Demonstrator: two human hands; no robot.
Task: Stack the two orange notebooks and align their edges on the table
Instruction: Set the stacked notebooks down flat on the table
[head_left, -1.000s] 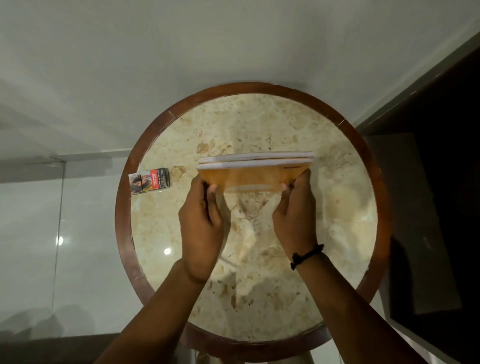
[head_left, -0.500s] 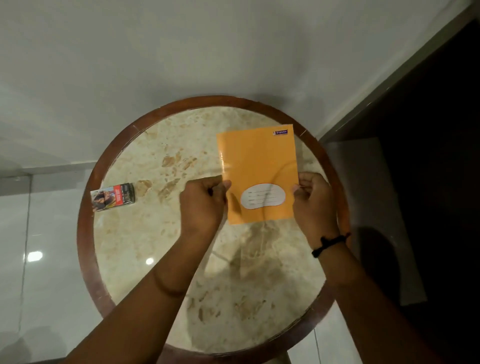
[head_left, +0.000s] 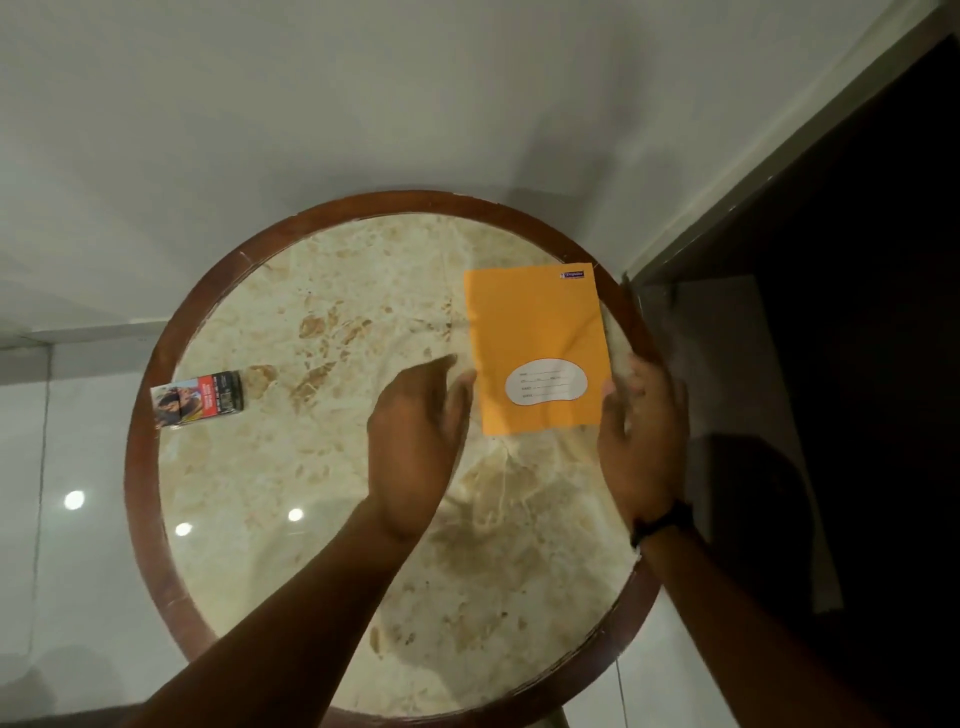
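The notebooks (head_left: 537, 348) lie flat on the table (head_left: 332, 467) at about two o'clock, near the rim; only one orange cover shows (I cannot tell the second beneath). My left hand (head_left: 415, 441) hovers at its nine o'clock edge, fingers spread and loose. My right hand (head_left: 641, 431) flanks the three o'clock edge, fingers open. A small box (head_left: 197, 400) sits at nine o'clock.

notebooks (head_left: 537, 332) on table (head_left: 311, 291), right side
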